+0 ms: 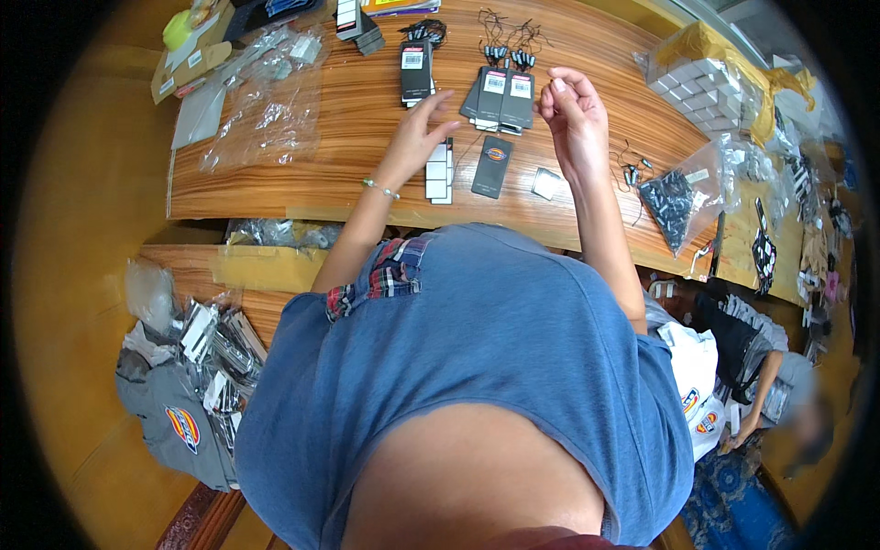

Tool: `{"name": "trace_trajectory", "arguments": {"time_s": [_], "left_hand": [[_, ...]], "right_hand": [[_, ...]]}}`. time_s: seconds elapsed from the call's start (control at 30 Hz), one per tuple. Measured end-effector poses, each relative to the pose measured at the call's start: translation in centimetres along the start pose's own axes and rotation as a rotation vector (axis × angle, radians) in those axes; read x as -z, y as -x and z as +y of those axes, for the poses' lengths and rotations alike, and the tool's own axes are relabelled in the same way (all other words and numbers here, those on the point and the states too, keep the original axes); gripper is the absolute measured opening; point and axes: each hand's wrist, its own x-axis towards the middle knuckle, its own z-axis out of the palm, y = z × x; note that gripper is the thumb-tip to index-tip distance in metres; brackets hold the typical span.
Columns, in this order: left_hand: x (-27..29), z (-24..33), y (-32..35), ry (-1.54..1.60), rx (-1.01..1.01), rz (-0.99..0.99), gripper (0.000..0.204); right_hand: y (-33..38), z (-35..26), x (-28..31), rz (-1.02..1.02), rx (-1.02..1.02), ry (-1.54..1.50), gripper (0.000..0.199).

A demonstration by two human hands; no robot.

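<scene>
Two hands: left grip (417, 137) beside white tags (440, 172); right grip (570, 115) above.

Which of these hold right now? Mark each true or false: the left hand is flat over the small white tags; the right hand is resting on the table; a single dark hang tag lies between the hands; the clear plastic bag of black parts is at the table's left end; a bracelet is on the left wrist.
1. The left hand reaches over the stack of small white rectangular tags. True.
2. The right hand rests flat on the wooden table. False: it is raised, fingers pinched together.
3. A single dark rectangular hang tag lies between the hands. True.
4. The clear plastic bag of black parts is at the left end. False: it lies to the right of the right forearm.
5. A thin beaded bracelet is on the left wrist. True.
</scene>
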Motion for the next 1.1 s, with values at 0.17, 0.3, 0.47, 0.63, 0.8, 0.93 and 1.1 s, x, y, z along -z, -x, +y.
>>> {"name": "trace_trajectory", "arguments": {"time_s": [0.17,0.3,0.47,0.63,0.8,0.93,1.1], "left_hand": [[0.1,-6.2,1.9,-0.484,0.03,-0.06,0.05],[0.1,-6.3,2.2,-0.418,0.024,-0.076,0.048],[-0.4,-5.6,2.5,-0.07,0.072,0.114,0.031],[0.2,1.6,1.7,0.312,0.108,0.149,0.018],[0.7,7.2,1.5,0.335,0.041,0.139,0.016],[0.3,8.6,1.2,0.298,-0.031,0.14,0.015],[0.3,9.2,0.8,0.241,-0.061,0.096,0.016]], "right_hand": [[0.5,0.5,0.9,0.033,-0.015,0.104,0.017],[0.7,0.1,0.9,0.022,-0.036,0.122,0.019],[0.9,0.1,0.7,-0.086,-0.051,0.321,0.02],[1.7,1.5,-1.3,-0.243,-0.101,0.529,0.023],[1.7,2.5,-2.3,-0.15,0.074,0.698,0.02],[1.5,2.0,-1.9,-0.152,0.071,0.72,0.021],[1.7,0.8,-2.1,-0.16,0.096,0.874,0.021]]}}
